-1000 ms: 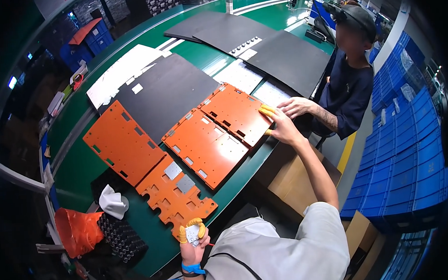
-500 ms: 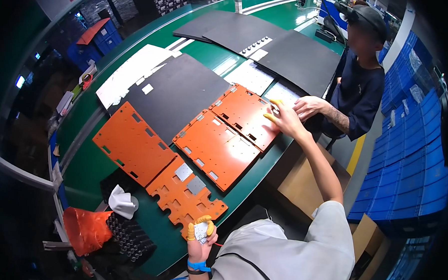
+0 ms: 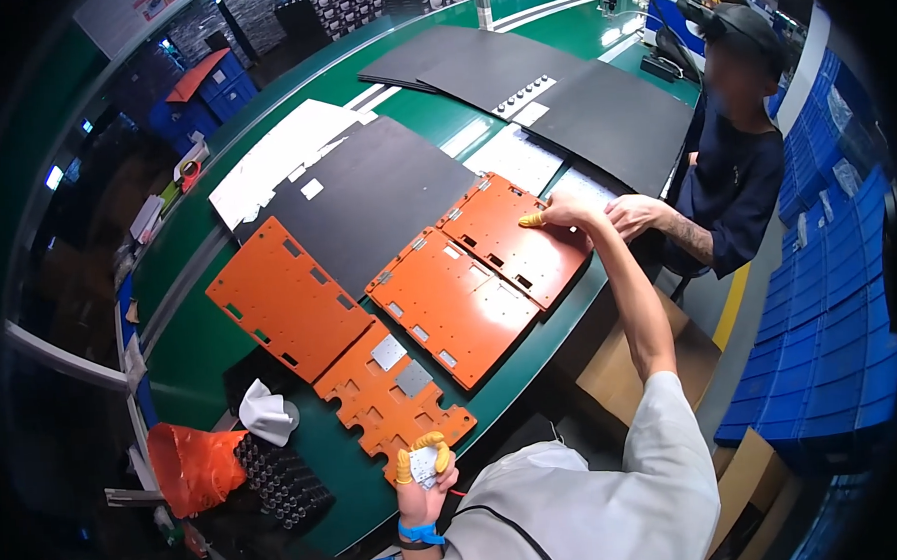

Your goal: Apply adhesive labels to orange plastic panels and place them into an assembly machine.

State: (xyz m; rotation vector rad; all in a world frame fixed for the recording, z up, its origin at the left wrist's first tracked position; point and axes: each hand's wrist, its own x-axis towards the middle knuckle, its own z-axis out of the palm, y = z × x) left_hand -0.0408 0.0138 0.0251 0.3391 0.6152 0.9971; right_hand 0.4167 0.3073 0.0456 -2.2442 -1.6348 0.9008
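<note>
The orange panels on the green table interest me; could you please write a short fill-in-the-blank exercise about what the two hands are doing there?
1. The right hand rests on the far ____ panel.
2. The left hand holds a small ____ piece at the near table edge.
3. The fingers of both hands wear ____ fingertip covers.
4. A crumpled white cloth lies beside the tray of ____ parts.

Missing words: orange; white; yellow; black
</note>
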